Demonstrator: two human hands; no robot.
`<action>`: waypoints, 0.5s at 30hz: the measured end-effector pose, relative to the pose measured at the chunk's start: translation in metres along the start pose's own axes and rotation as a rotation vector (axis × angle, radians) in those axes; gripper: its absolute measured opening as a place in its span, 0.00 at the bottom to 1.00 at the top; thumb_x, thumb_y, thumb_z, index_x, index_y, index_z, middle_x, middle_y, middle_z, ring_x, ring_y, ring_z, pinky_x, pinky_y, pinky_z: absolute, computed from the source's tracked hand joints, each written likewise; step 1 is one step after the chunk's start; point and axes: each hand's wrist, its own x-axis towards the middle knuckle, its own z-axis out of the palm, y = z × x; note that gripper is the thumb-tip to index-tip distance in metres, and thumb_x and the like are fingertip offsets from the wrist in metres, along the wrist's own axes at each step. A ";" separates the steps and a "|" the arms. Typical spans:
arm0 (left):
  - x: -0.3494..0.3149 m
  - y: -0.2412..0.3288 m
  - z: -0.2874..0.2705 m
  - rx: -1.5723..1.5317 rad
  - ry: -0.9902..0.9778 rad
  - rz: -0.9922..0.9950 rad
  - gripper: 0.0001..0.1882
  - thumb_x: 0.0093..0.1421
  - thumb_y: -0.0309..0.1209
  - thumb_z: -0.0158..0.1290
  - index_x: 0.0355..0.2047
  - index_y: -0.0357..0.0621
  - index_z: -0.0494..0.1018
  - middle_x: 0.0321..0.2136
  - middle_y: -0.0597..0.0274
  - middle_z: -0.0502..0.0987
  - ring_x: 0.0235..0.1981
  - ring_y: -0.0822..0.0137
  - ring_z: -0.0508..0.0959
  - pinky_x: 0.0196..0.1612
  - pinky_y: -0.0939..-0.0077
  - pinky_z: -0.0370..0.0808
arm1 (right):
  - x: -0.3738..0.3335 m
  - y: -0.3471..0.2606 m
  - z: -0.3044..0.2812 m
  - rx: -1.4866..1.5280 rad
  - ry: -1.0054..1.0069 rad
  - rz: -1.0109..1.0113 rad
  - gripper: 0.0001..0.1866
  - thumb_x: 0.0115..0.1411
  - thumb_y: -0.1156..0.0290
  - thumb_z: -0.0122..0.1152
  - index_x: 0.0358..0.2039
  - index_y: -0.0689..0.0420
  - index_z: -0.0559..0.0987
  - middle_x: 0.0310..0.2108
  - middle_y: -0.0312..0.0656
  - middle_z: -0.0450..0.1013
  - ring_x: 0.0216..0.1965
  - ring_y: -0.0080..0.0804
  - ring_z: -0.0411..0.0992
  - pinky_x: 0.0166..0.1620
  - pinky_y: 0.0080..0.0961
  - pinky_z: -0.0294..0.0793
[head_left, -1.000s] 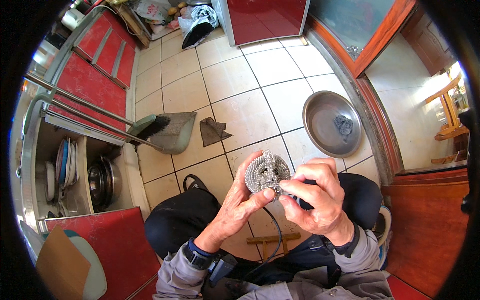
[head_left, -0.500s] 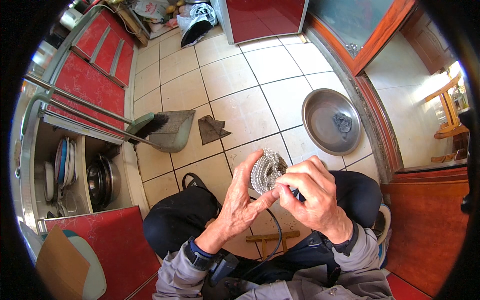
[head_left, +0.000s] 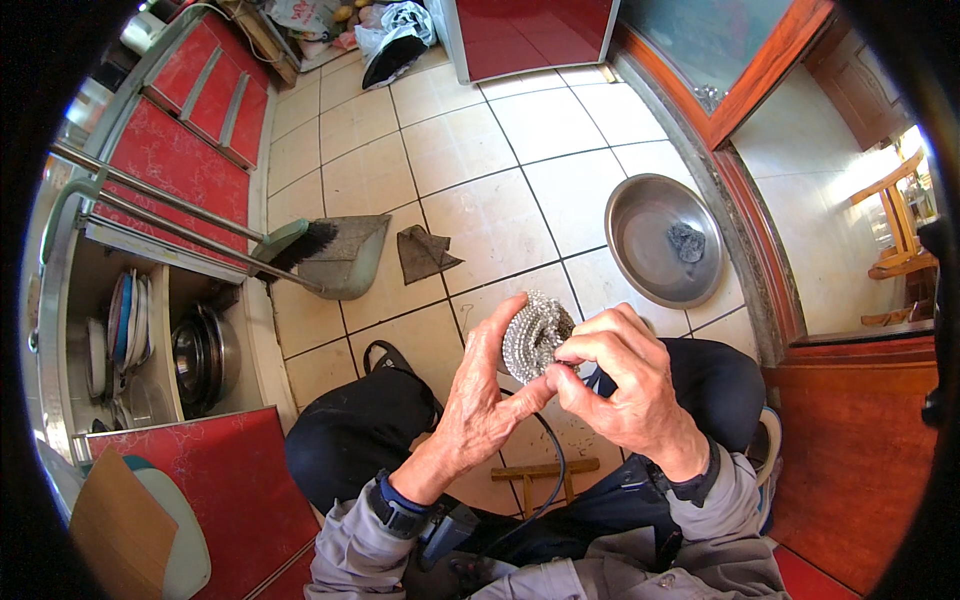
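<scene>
Between my hands, above the tiled floor, is a round silvery steel wool scourer [head_left: 534, 336] with a hollow at its middle. My left hand [head_left: 478, 400] is curved round its left side, the thumb along the lower edge. At the scourer's right edge, the bent fingers and thumb of my right hand [head_left: 625, 385] pinch it. The tips of both thumbs come close together there. What lies right under the right fingertips is hidden.
A steel basin [head_left: 664, 240] with a dark grey scouring pad [head_left: 686, 242] stands at right. Left are a dustpan [head_left: 345, 258], a broom [head_left: 290, 246] and a grey cloth [head_left: 424, 254]. An open cupboard [head_left: 165, 345] holds plates and pans. A wooden stool [head_left: 546, 472] shows between my legs.
My right fingers have shifted slightly at the scourer's edge. My left hand keeps its hold, and the rest of the scene stays nearly the same.
</scene>
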 end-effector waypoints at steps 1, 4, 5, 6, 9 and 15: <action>0.000 0.000 0.000 -0.002 -0.003 -0.013 0.46 0.62 0.45 0.65 0.72 0.41 0.54 0.60 0.43 0.68 0.62 0.51 0.69 0.64 0.58 0.67 | 0.000 0.000 0.000 -0.007 0.004 -0.005 0.13 0.51 0.80 0.71 0.36 0.58 0.79 0.33 0.43 0.75 0.34 0.43 0.74 0.37 0.36 0.76; 0.000 0.001 0.000 -0.001 -0.001 -0.025 0.46 0.62 0.44 0.65 0.72 0.41 0.55 0.59 0.43 0.68 0.62 0.51 0.69 0.64 0.58 0.67 | -0.001 0.001 -0.002 0.080 -0.015 0.068 0.09 0.56 0.80 0.69 0.36 0.59 0.78 0.33 0.42 0.75 0.33 0.39 0.74 0.36 0.33 0.76; 0.000 0.001 0.000 -0.017 -0.003 -0.033 0.46 0.62 0.44 0.66 0.72 0.41 0.55 0.59 0.43 0.68 0.62 0.50 0.69 0.64 0.58 0.67 | -0.001 0.000 -0.003 0.133 -0.023 0.107 0.07 0.58 0.80 0.68 0.36 0.60 0.78 0.33 0.42 0.75 0.33 0.36 0.74 0.35 0.31 0.75; 0.000 0.001 0.000 -0.033 -0.006 -0.041 0.46 0.62 0.44 0.66 0.72 0.41 0.55 0.59 0.43 0.68 0.62 0.50 0.69 0.64 0.58 0.67 | -0.002 0.000 -0.005 0.184 -0.032 0.155 0.06 0.60 0.80 0.67 0.36 0.60 0.78 0.33 0.41 0.75 0.32 0.34 0.74 0.35 0.29 0.75; 0.000 0.002 0.000 -0.051 -0.016 -0.058 0.47 0.62 0.44 0.66 0.72 0.41 0.54 0.61 0.43 0.67 0.64 0.51 0.68 0.66 0.58 0.66 | -0.003 0.003 -0.007 0.298 -0.034 0.262 0.04 0.65 0.78 0.64 0.37 0.61 0.77 0.33 0.41 0.75 0.31 0.27 0.73 0.33 0.25 0.73; 0.001 0.008 0.001 -0.226 -0.064 -0.115 0.48 0.63 0.46 0.65 0.73 0.39 0.53 0.63 0.47 0.67 0.65 0.57 0.67 0.68 0.60 0.64 | -0.005 0.010 -0.007 0.408 -0.042 0.337 0.07 0.70 0.72 0.61 0.38 0.63 0.77 0.32 0.40 0.76 0.32 0.25 0.73 0.37 0.23 0.73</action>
